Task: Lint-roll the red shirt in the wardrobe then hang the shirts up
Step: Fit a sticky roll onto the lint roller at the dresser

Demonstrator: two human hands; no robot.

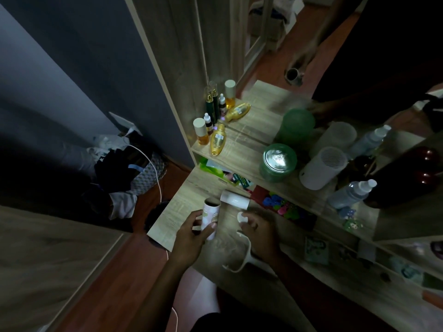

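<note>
Dim wooden counter [182, 207], cluttered with bottles. Left hand [191, 238] grips a lint roll [210, 220]; right hand [257, 232] pinches the white roller handle [242, 259], seemingly to fit them together.

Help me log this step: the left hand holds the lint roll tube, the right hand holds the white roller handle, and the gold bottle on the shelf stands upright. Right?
Not quite. In the head view the gold bottle lies on its side on the shelf, not upright. The rest holds: the left hand grips the lint roll tube, and the right hand holds the white roller handle.

Left hand [191, 232] curled in a grip, right hand [260, 232] pinching — both forearms reaching forward.
</note>
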